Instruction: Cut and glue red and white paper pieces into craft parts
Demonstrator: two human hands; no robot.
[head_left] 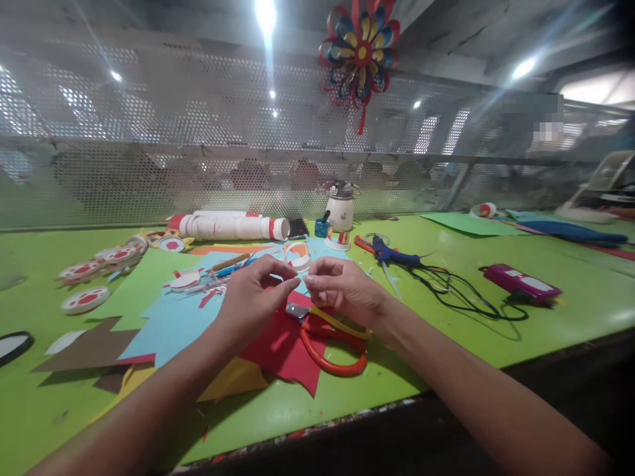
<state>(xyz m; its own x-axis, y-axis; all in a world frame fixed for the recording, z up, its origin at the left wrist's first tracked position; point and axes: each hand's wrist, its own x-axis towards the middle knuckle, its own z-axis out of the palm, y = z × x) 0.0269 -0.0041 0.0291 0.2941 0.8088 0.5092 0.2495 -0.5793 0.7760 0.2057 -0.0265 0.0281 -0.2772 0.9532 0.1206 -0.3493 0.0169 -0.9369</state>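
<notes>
My left hand [260, 287] and my right hand [344, 287] are raised over the table's middle, fingertips almost meeting. Thumb and forefinger are pinched on each hand; whatever lies between them is too small to make out. Just behind the fingertips shows a white paper ring [297, 247]; whether a finger touches it I cannot tell. Below my right hand lie large scissors [333, 370] with red and yellow handles, partly covered by that hand. They rest on red paper [270, 350]. Under my left forearm, light blue paper [173, 336] carries paper scraps and pen-like tools [235, 268].
White discs with red spots [85, 299] lie at left. A long white paper roll [225, 227] and a bottle [340, 208] stand behind. To the right are a blue glue gun [394, 254], its black cable [471, 301] and a purple box [520, 282].
</notes>
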